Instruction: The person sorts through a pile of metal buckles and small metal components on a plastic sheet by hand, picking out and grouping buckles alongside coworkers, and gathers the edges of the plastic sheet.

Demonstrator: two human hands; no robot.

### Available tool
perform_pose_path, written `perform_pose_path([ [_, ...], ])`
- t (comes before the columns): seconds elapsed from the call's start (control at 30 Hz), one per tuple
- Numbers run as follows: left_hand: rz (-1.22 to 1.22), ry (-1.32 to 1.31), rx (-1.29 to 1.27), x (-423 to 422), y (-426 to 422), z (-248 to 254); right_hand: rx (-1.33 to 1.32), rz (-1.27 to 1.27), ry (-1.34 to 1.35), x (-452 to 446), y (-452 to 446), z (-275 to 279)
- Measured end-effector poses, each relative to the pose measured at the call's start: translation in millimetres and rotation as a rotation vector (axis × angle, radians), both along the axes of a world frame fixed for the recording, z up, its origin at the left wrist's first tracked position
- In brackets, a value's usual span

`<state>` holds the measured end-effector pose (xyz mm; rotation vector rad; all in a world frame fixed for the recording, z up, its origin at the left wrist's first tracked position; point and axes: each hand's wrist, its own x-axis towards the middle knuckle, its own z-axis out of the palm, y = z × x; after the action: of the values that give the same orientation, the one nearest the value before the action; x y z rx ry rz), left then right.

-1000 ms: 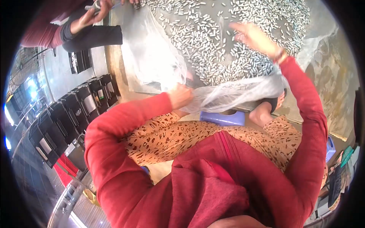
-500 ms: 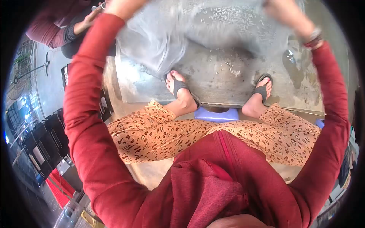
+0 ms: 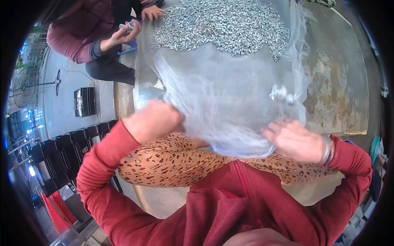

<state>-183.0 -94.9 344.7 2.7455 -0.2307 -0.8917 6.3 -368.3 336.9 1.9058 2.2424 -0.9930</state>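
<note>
A translucent plastic sheet (image 3: 230,86) is spread over the floor in front of me, its near edge bunched and blurred by motion. My left hand (image 3: 154,122) is closed on the sheet's near left edge. At the near right corner, my right hand (image 3: 293,140) has its fingers closed on the same edge. Many small silver metal pieces (image 3: 225,26) lie in a wide heap on the far part of the sheet. A few shiny pieces (image 3: 282,94) sit apart, near its right side. My feet are mostly hidden by the sheet.
Another person at the left holds a small pale object in one hand (image 3: 127,32) and rests the other hand (image 3: 152,13) beside the heap. A stained board (image 3: 334,86) extends to the right. Black crates (image 3: 61,147) and a red basket (image 3: 57,211) stand at the left.
Both my hands have come down from far in front to near my lap, drawing the sheet's edge toward me. The heap of metal pieces now shows at the far end.
</note>
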Motion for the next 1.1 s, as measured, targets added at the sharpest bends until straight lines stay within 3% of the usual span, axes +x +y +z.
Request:
perform_pose_path([
  [0.03,0.007,-0.003,-0.018,-5.6,-3.1,-0.3,-0.108,0.038,0.036,-5.3,-2.1,7.9],
  [0.1,0.023,0.009,-0.06,-16.9,-5.5,8.8,-0.035,-0.034,0.116,-14.5,-12.9,20.6],
  [0.2,0.155,-0.345,-0.193,-20.3,-2.5,35.3,0.012,-0.168,0.096,-23.7,-15.9,37.5],
  [0.27,0.394,-0.177,-0.457,-15.1,8.9,48.5,-0.019,-0.284,0.096,-13.5,-12.8,38.1],
  [0.3,0.527,-0.095,-0.592,-13.0,17.8,54.9,0.179,-0.44,0.24,-6.2,-16.5,21.6],
  [0.33,0.944,0.238,-0.758,-16.2,37.5,50.8,0.178,-0.616,0.348,-0.8,-13.9,19.8],
  [0.4,0.968,-0.048,-1.119,-42.2,91.5,1.2,0.136,-0.937,0.578,-5.6,1.8,23.2],
  [0.43,1.295,-0.021,-1.473,-54.4,117.5,-39.3,0.184,-1.019,0.946,-6.7,5.6,10.0],
  [0.5,1.494,-0.192,-2.238,-58.7,172.2,-117.6,0.218,-1.01,1.187,1.3,47.9,-4.8],
  [0.57,1.464,-0.662,-2.593,-40.3,184.9,-142.6,0.209,-1.002,1.345,6.4,96.8,-29.0],
  [0.63,1.315,-1.165,-2.839,-23.3,198.2,-162.6,0.189,-0.969,1.759,-9.9,176.5,-41.1],
  [0.7,1.071,-1.632,-2.964,-3.4,215.2,-176.1,0.185,-0.887,2.184,-29.1,260.7,-42.9],
  [0.8,0.509,-1.755,-2.957,-0.9,212.1,-140.5,0.262,-0.84,2.428,-74.5,366.5,-59.1],
  [0.83,0.49,-1.733,-2.965,-4.6,208.9,-124.4,0.3,-0.878,2.437,-91.1,396.1,-64.2],
  [0.93,0.781,-1.862,-2.809,-18.4,220.5,-128.5,0.339,-1.008,2.399,-139.3,448.8,-70.6],
  [1.07,0.833,-1.741,-2.789,-31.5,233.6,-138.4,0.34,-1.054,2.402,-162.7,465.6,-76.3],
  [1.1,0.994,-1.676,-2.812,-32.6,232.4,-142.0,0.336,-1.051,2.387,-163.3,464.5,-76.2],
])
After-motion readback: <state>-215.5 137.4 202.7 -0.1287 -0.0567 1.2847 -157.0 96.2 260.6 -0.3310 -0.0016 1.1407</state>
